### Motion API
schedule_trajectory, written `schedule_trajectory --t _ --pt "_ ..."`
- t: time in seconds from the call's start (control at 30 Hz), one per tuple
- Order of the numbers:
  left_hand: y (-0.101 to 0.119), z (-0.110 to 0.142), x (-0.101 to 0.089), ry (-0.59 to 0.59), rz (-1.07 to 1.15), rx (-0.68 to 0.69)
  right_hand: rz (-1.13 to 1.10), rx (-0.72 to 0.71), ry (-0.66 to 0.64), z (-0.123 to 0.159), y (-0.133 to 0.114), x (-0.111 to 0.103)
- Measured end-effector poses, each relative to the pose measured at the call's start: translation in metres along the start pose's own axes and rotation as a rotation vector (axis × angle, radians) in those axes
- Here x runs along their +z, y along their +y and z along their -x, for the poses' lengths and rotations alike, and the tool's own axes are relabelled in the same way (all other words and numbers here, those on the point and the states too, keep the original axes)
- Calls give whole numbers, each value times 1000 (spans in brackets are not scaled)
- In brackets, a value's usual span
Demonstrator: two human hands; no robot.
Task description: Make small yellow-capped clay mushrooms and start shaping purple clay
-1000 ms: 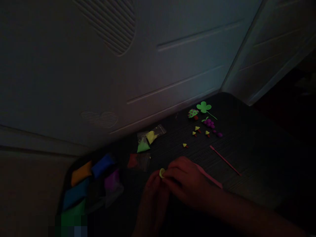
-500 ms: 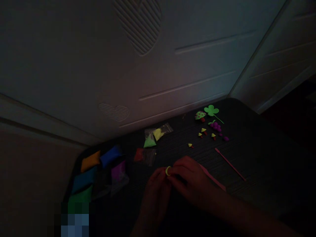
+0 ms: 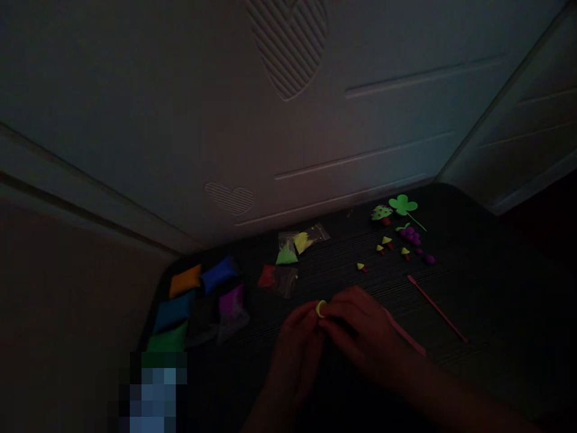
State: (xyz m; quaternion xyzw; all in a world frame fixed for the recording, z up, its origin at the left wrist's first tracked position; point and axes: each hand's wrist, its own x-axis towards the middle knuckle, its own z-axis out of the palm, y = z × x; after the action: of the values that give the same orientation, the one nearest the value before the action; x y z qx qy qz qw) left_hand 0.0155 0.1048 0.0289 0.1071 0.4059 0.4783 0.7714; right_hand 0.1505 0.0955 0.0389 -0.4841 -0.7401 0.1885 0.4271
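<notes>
A small yellow clay mushroom cap (image 3: 320,309) is pinched between my two hands, its rounded rim toward the left. My left hand (image 3: 298,337) closes its fingertips on the cap's left side. From the right, my right hand (image 3: 358,322) presses thumb and fingers to its other side; whether a stem is between them is too dark to tell. Beyond my hands lie several little mushrooms with yellow caps and red stems, the nearest mushroom (image 3: 361,267) apart from the others. A pink flat tool (image 3: 403,332) is partly hidden by my right hand.
A thin pink stick tool (image 3: 437,308) lies at right. Behind it are purple clay grapes (image 3: 410,234), a green clover (image 3: 403,205) and a spotted mushroom (image 3: 381,213). Clay bags, including an orange pack (image 3: 185,280) and a red bag (image 3: 267,276), lie left. A white panel (image 3: 315,132) rises behind.
The whole view has shifted, so the table and hands appear farther right. My hands keep the same pinching hold on the yellow cap.
</notes>
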Motion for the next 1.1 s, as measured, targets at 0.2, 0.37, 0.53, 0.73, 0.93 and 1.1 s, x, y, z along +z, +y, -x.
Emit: schedule_trajectory --t 0.2,0.37,0.53,0.73,0.93,1.1 --pt "-1 -1 1 -1 47 -13 28 -3 0 2 3 2" --pt "-2 -2 0 -45 61 -9 17 -18 -16 4 5 1" --pt "-2 -1 2 -72 114 -33 52 -58 -20 4 6 0" --pt "-3 -1 1 -120 148 -53 94 -84 -43 5 9 0" --pt "-4 -2 1 -130 161 -73 78 -50 -54 4 8 -1" --pt "-4 -2 2 -131 173 -53 90 -111 -42 5 12 0"
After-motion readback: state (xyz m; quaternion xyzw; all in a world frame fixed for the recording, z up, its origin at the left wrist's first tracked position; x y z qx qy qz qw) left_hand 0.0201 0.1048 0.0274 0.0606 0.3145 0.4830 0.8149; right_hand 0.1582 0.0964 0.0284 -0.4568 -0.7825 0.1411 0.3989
